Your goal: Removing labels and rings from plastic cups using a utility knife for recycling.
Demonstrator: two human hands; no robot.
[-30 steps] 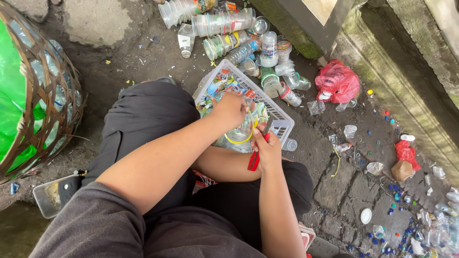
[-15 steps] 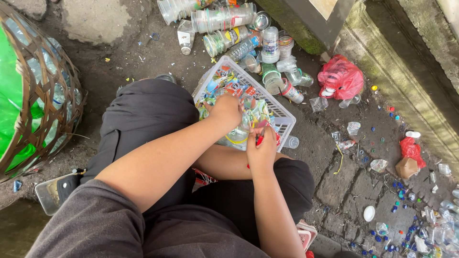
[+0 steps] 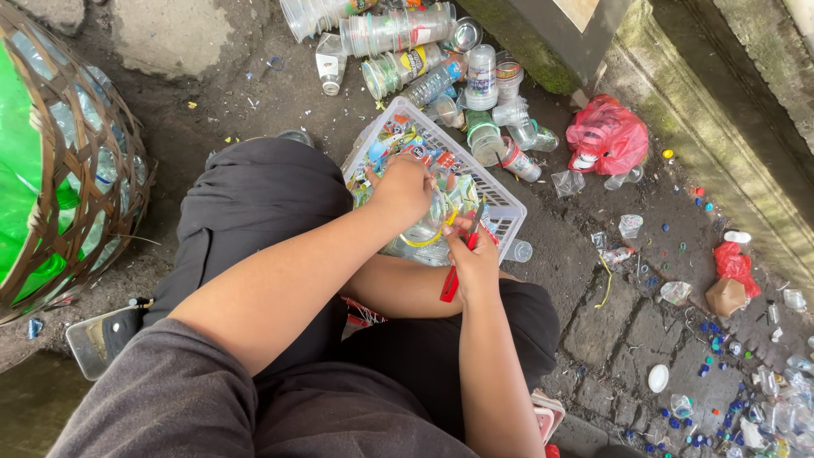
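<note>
A clear plastic cup [image 3: 424, 233] sat gripped in my left hand [image 3: 405, 188] mid-frame, over the white basket [image 3: 507, 206]; my right hand [image 3: 471, 254] clutched a red cutter [image 3: 451, 282].

Dirty, cracked concrete ground [image 3: 610, 331] carries a heap of clear plastic cups and bottles [image 3: 407, 42] at its far edge, a crumpled red plastic bag [image 3: 606, 136] beside them, and scattered blue bottle caps [image 3: 695, 424] at the right.

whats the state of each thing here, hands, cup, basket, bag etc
left hand: gripping the clear plastic cup over the basket
right hand: holding red-handled cutter at the cup
white basket: full of scraps
red bag: crumpled, on the ground
woven basket: holding bottles
</note>
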